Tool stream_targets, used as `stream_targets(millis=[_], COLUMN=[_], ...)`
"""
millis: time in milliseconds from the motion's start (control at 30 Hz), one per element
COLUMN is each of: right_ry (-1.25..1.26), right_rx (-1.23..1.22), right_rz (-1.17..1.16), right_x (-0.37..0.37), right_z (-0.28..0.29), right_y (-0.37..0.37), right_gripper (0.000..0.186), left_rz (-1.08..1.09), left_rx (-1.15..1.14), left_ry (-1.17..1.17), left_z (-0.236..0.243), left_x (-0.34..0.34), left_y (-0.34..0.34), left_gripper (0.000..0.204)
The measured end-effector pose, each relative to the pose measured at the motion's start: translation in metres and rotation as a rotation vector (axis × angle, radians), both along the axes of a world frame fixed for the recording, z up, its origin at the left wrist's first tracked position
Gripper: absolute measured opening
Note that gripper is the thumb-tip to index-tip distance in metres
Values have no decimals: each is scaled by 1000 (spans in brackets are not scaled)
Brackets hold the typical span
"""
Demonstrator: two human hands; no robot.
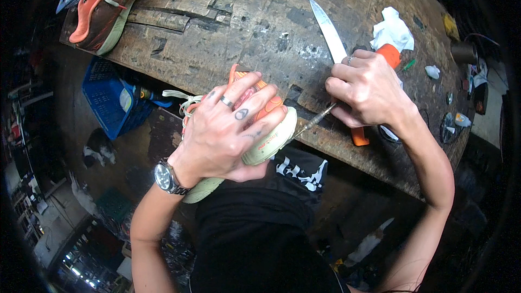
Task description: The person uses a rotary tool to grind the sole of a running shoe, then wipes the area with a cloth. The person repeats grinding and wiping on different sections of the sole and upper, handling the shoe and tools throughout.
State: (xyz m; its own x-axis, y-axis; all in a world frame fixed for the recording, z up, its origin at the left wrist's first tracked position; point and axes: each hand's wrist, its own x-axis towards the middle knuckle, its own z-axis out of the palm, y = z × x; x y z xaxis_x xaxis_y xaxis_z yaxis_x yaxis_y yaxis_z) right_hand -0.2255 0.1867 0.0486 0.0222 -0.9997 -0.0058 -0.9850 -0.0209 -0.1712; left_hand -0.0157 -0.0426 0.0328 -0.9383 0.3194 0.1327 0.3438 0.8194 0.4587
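Observation:
My left hand (pixel 233 125) is wrapped over a sneaker (pixel 274 138) with a pale green sole and orange and pink upper, held near the bench edge. Its fingers cover much of the upper. My right hand (pixel 366 89) is closed on a slim metal tool (pixel 316 121), whose thin end meets the sole edge at the shoe's right side. The tool's back end is hidden in the fist. A knife (pixel 328 30) points away and left, its blade emerging beyond my right hand. An orange handle end (pixel 359 136) shows just below that hand; whether it belongs to the knife is hidden.
On the worn wooden bench (pixel 244 27), a brown and orange sneaker (pixel 111 11) stands far left. White cloth (pixel 392 30) lies beyond my right hand, near an orange object (pixel 389 56). Small bottles and round tins line the right edge. A blue crate (pixel 111 100) sits below, left.

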Motion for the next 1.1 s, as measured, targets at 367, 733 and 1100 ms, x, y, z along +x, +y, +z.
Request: stream_targets(millis=[367, 733, 1100], right_ry=[-37, -50, -91], right_rx=[18, 40, -41], right_rz=[8, 68, 62], right_x=[-7, -6, -15], right_z=[-1, -4, -13], right_y=[-8, -10, -11], right_gripper=[30, 31, 36], left_rz=[16, 19, 17], left_rx=[5, -3, 3], left_ry=[13, 40, -19], left_z=[2, 1, 1], left_x=[-2, -3, -1], left_y=[1, 0, -1], left_gripper=[79, 76, 84])
